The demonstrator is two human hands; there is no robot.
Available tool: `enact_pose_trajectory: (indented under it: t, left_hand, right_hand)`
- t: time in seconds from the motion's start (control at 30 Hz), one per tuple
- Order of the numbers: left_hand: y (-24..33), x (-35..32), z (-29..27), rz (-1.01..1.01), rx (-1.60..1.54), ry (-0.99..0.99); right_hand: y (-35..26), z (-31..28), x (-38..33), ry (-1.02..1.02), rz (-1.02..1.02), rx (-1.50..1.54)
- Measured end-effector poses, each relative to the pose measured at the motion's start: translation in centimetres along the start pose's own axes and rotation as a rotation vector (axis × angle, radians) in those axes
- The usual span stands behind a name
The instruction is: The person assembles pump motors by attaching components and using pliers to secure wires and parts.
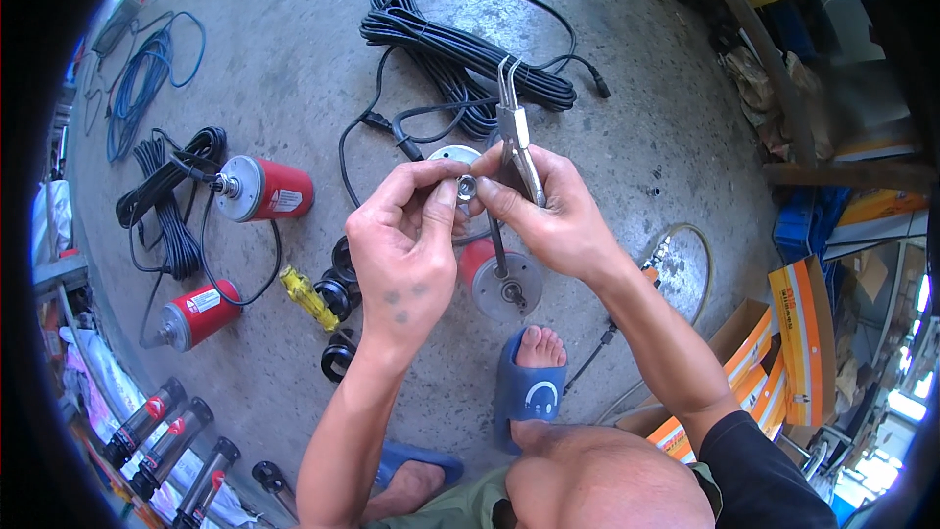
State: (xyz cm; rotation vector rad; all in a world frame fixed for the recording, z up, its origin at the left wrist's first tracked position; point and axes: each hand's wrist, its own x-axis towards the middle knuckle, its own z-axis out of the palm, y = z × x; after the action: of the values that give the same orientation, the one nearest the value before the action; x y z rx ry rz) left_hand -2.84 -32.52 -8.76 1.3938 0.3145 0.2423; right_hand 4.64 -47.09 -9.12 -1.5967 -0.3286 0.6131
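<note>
My left hand [403, 235] pinches a small round metal part [466, 188] with a hole in its middle, between thumb and fingertips. Bent-nose pliers [514, 125] stand upright in my right hand [556, 214], tips pointing away from me. The right thumb tip also touches or nearly touches the round part; which of the two I cannot tell. Below my hands, a red cylindrical motor [478, 256] rests on the floor, its grey end plate and threaded shaft [514, 296] toward me. A round silvery disc [454, 153] shows partly behind my fingers.
A coiled black cable [460, 54] lies ahead. To the left are two more red motors [286, 191] with cables, black round fittings [338, 355] and a yellow tool [308, 299]. Black-ended cylinders [147, 421] lie lower left. Orange-and-white cartons [798, 343] stand at right, near a thin hose [707, 264].
</note>
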Motion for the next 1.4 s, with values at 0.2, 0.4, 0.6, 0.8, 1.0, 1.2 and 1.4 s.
enact_pose_trajectory:
  t: [0.2, 0.4, 0.6, 0.8, 1.0, 1.2, 1.4]
  left_hand:
    - [-0.1, 0.1, 0.1, 0.015, 0.016, -0.007]
    - [-0.4, -0.1, 0.1, 0.01, 0.0, 0.01]
    - [-0.8, -0.2, 0.1, 0.021, -0.001, 0.018]
    - [-1.4, -0.3, 0.1, 0.028, -0.042, 0.037]
    - [-1.7, -0.1, 0.3, 0.069, -0.037, 0.037]
    - [-2.7, 0.0, 0.0, 0.07, -0.057, 0.036]
    - [-0.7, 1.5, -0.7, -0.102, -0.203, -0.045]
  right_hand:
    - [0.5, 0.4, -0.2, 0.038, -0.03, 0.001]
    - [0.4, 0.6, -0.2, 0.038, 0.003, -0.023]
    - [-0.5, 0.5, -0.2, 0.002, 0.041, 0.004]
    - [-1.6, 0.5, -0.1, -0.023, 0.113, -0.041]
    - [-1.6, 0.1, 0.3, -0.067, 0.127, -0.087]
    - [-1.4, 0.3, 0.3, -0.059, 0.173, -0.088]
    - [-1.9, -0.4, 1.1, -0.045, 0.071, -0.043]
